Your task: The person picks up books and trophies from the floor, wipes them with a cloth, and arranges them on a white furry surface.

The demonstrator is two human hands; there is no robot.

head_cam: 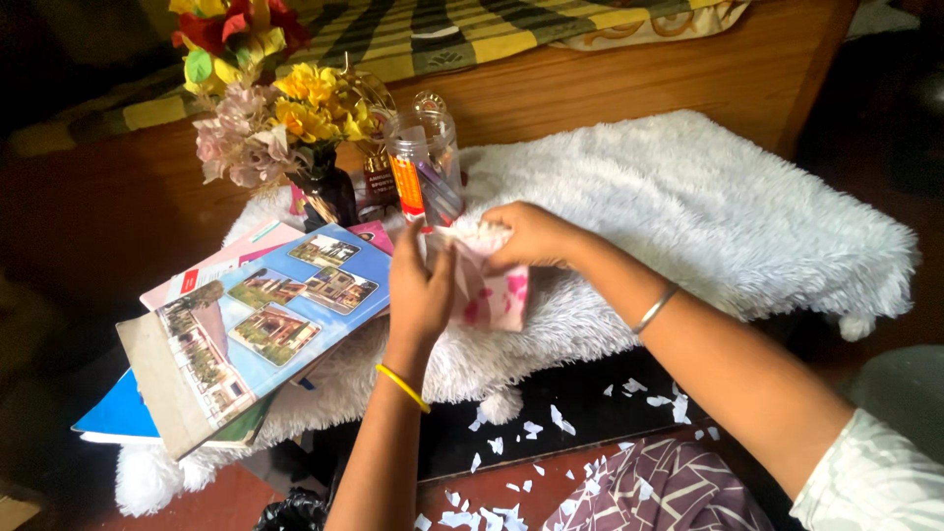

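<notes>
Head view: nearest, white paper scraps (551, 423) lie scattered on the dark floor and on the patterned cloth over the person's lap (659, 487). Beyond them, both hands meet over the near edge of a white fluffy mat (708, 216) spread on the bench (98, 216). The left hand (421, 287), with a yellow bangle at the wrist, is closed on the left edge of a folded white paper with pink marks (492, 295), fingers curled round it. The right hand (531, 236), a silver bangle on its forearm, pinches the paper's top edge from above. The paper stands roughly upright between the hands, its long axis running near to far, its upper end pointing away from the person and its lower end hanging toward the mat. Left of the hands, a stack of books (256, 324) lies tilted, its long axis running from near left to far right. Farther off, just behind the hands, stands a clear plastic jar (425, 167), and left of it a dark vase of artificial flowers (285, 118). Farthest, a striped yellow cloth (472, 34) lies across the top.
</notes>
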